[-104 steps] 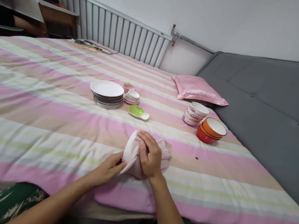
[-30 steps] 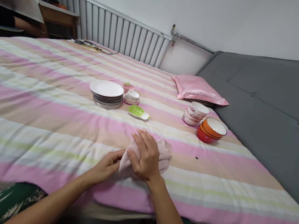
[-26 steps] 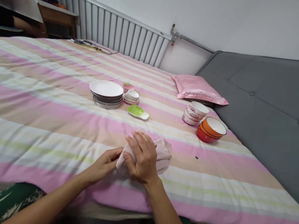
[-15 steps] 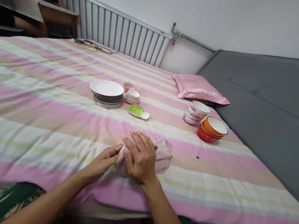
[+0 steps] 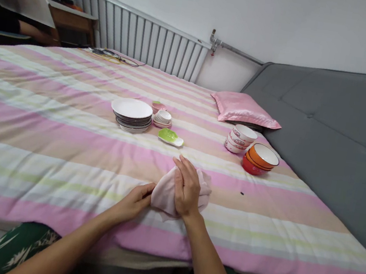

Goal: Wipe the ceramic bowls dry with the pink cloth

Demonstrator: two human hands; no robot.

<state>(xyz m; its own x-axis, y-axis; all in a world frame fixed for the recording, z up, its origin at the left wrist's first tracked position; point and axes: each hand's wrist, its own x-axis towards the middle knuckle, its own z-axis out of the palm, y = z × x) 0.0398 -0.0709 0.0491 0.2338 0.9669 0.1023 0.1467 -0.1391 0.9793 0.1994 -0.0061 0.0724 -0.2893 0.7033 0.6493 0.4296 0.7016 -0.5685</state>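
Note:
A pale pink cloth (image 5: pixel 164 193) lies bunched on the striped bedspread (image 5: pixel 47 134) near the front edge. My left hand (image 5: pixel 134 201) pinches the cloth's left edge with closed fingers. My right hand (image 5: pixel 187 186) lies on top of the cloth, fingers stretched out and pressing it flat. Part of the cloth is hidden under my right palm.
Beyond the cloth stand a stack of white plates (image 5: pixel 131 114), small stacked dishes (image 5: pixel 163 118), a green dish (image 5: pixel 170 137), patterned white bowls (image 5: pixel 239 138) and orange and red bowls (image 5: pixel 260 159). A pink pillow (image 5: pixel 245 109) lies at the grey headboard (image 5: pixel 334 147). Another person sits at a desk (image 5: pixel 1 11), far left.
My right hand slid forward over the cloth and now lies stretched out on it. My left hand stays pinched on the left edge, and the cloth has bunched up a little.

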